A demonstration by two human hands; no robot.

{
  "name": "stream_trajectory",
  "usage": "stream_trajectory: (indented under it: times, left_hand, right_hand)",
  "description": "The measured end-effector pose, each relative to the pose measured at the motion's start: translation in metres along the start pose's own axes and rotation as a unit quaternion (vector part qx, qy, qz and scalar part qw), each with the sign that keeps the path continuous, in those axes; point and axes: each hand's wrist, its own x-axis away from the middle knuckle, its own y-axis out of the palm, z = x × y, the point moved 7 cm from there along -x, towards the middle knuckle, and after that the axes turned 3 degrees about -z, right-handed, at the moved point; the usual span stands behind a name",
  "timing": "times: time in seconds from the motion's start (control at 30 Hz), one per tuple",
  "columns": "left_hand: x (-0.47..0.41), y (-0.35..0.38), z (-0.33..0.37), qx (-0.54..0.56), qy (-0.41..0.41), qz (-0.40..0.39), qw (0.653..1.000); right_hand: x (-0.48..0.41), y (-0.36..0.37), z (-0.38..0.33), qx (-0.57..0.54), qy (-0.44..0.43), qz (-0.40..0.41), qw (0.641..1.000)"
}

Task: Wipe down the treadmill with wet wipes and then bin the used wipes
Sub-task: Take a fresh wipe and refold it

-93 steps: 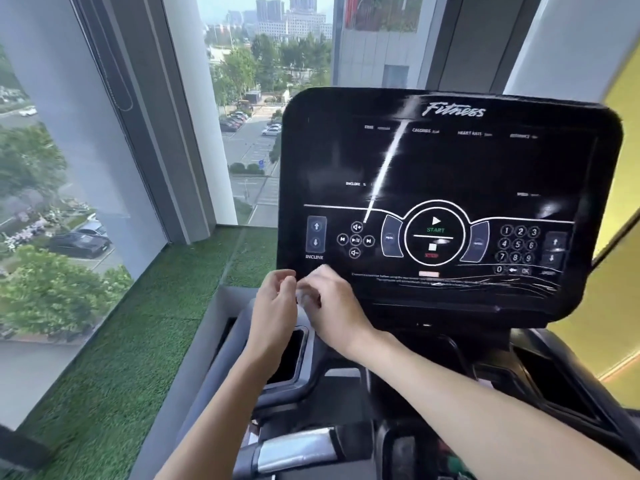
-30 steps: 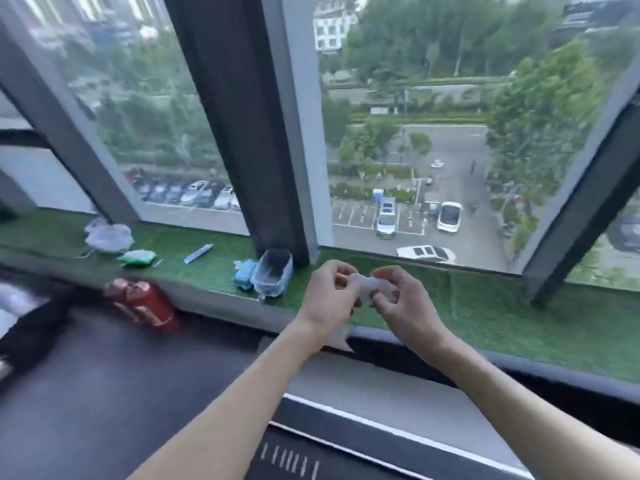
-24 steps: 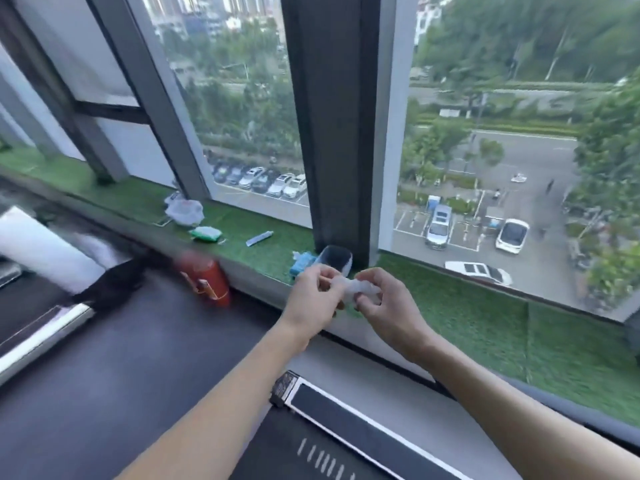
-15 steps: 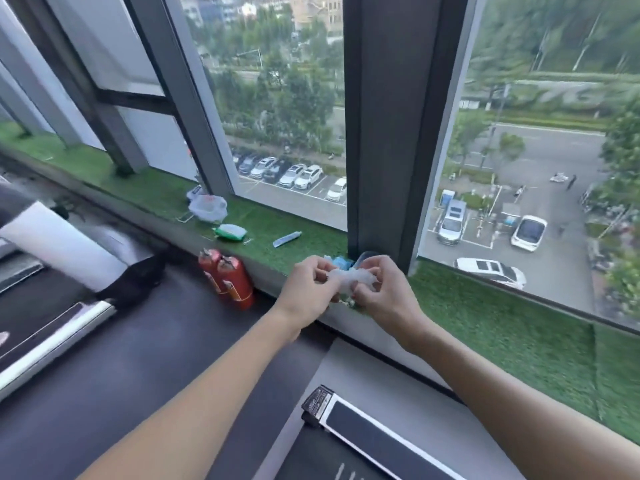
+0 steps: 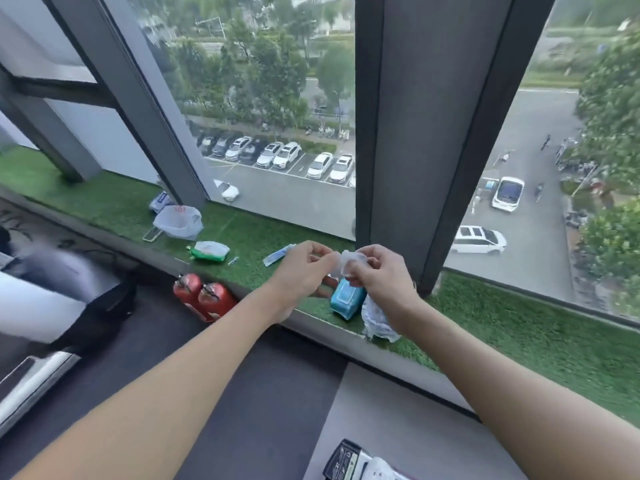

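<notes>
My left hand (image 5: pixel 304 271) and right hand (image 5: pixel 381 275) pinch the crumpled wipe (image 5: pixel 348 260) in curled fingers (image 5: pixel 320 252), near the blue wipes pack (image 5: pixel 346 300).

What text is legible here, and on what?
None legible.
Red marking on clear plastic bag: blurred.
Label on blue wipes pack: blurred.
Print on green pack: too small.
Print on black object, bottom edge: too small.
On the wipe between left hand and right hand: no print seen.

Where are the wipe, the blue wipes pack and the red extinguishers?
wipe (image 5: pixel 350 260), head view, crumpled middle.
blue wipes pack (image 5: pixel 346 300), head view, front face.
red extinguishers (image 5: pixel 215 299), head view, right cylinder's body.
</notes>
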Motion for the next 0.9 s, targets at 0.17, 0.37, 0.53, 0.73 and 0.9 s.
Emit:
stream_trajectory:
  times: [0.17, 0.37, 0.53, 0.73, 0.9]
  left_hand:
    - [-0.107, -0.01, -0.016, 0.02, -0.026, -0.054, 0.998]
    - [-0.244, -0.042, -0.062, -0.097, 0.05, 0.008, 0.994]
    - [-0.392, -0.051, -0.207, -0.174, 0.084, 0.014, 0.981]
    - [-0.528, -0.051, -0.42, -0.215, -0.004, -0.036, 0.976]
    - [-0.597, -0.032, -0.489, -0.227, -0.002, -0.076, 0.971]
  right_hand:
    - [-0.095, 0.013, 0.023, -0.011, 0.021, -0.002, 1.0]
    - [-0.208, 0.04, 0.08, 0.025, 0.055, -0.091, 0.994]
    - [-0.321, 0.054, 0.242, 0.067, 0.093, 0.049, 0.992]
    - [-0.375, 0.088, 0.492, 0.132, 0.292, 0.148, 0.936]
    - [-0.404, 0.088, 0.561, 0.137, 0.297, 0.194, 0.925]
